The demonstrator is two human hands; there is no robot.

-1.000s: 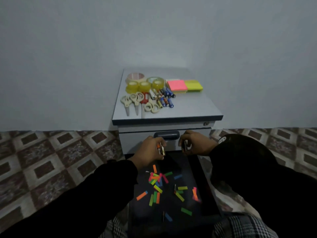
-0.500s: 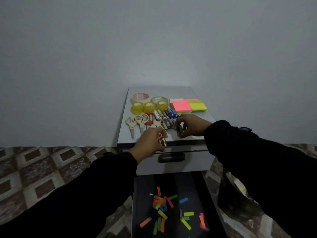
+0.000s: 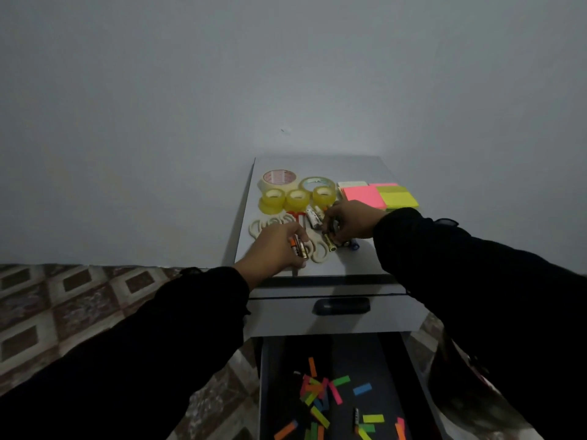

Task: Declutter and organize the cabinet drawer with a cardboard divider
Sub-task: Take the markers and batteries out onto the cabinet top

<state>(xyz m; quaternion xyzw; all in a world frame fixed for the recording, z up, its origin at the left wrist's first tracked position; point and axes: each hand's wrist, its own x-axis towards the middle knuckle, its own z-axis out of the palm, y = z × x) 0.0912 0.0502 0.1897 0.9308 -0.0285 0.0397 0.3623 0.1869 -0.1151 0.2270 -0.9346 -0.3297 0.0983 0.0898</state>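
A small grey cabinet (image 3: 362,265) stands against the wall. My left hand (image 3: 273,249) holds a few batteries (image 3: 298,246) over the front left of its top, above cream scissors (image 3: 317,254). My right hand (image 3: 349,222) is curled over the battery pile (image 3: 336,242) in the middle of the top, pinching a battery. Below, a dark drawer (image 3: 270,376) is pulled open, with several coloured paper strips (image 3: 320,395) and one battery (image 3: 356,416) lying in it. No cardboard divider is in view.
Tape rolls (image 3: 297,192) sit at the back left of the cabinet top, pink and yellow-green sticky note pads (image 3: 379,195) at the back right. The upper drawer with its dark handle (image 3: 341,305) is closed. Patterned floor tiles (image 3: 63,300) lie on both sides.
Both hands rose from the open drawer up onto the cabinet top, each carrying batteries. The right hand has reached further into the battery pile; the view tilted upward.
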